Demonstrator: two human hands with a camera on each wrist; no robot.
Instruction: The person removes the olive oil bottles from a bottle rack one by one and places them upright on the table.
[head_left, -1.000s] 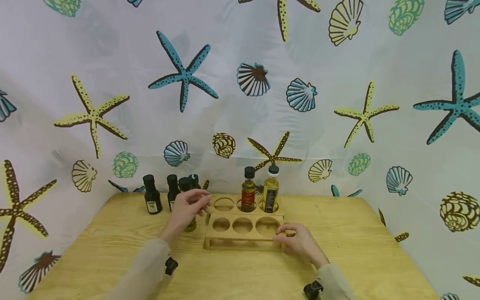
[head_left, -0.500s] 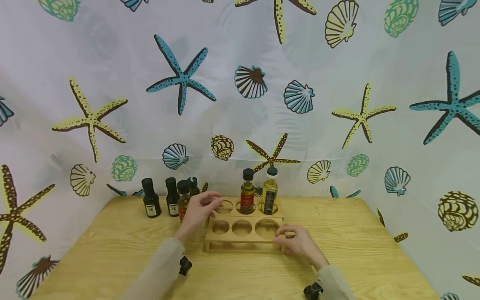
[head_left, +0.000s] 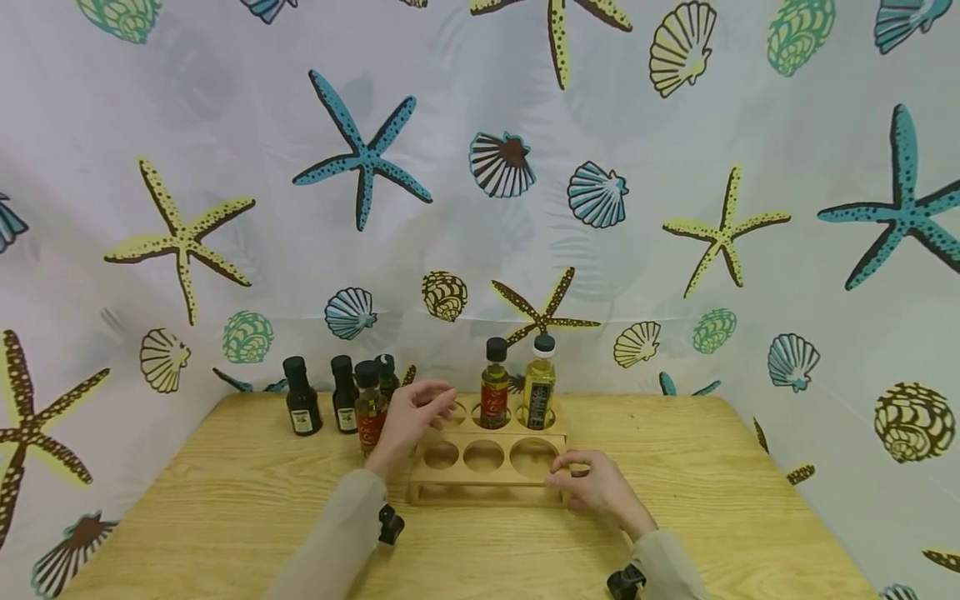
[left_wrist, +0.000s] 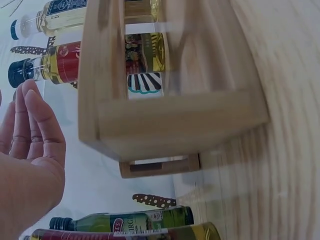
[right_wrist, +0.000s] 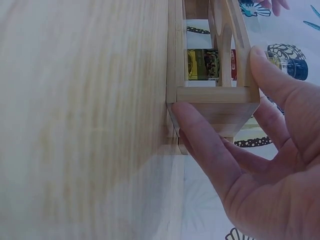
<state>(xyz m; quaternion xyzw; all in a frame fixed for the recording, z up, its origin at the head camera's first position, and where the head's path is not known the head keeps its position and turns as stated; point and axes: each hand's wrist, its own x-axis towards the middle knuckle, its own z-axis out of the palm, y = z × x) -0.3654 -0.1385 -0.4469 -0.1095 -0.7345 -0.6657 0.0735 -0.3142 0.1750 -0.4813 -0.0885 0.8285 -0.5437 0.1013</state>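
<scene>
A two-tier wooden bottle rack with round holes stands on the table. Thumb on its top board and fingers along its end, my right hand grips the rack's right front corner, as the right wrist view shows too. Over the rack's back left hole hovers my left hand, holding nothing, its fingers loosely extended in the left wrist view. Two bottles fill back-tier holes: a red-labelled oil bottle in the middle and a yellow oil bottle on the right. The front-tier holes hold nothing.
Left of the rack stand a red-labelled bottle, partly behind my left hand, a green bottle, and two dark bottles with white labels. A shell-and-starfish patterned cloth hangs behind the wooden table.
My left hand has moved right, away from the red-labelled bottle at the left to the rack's back left hole. The right hand has stayed on the rack. The head view has shifted slightly.
</scene>
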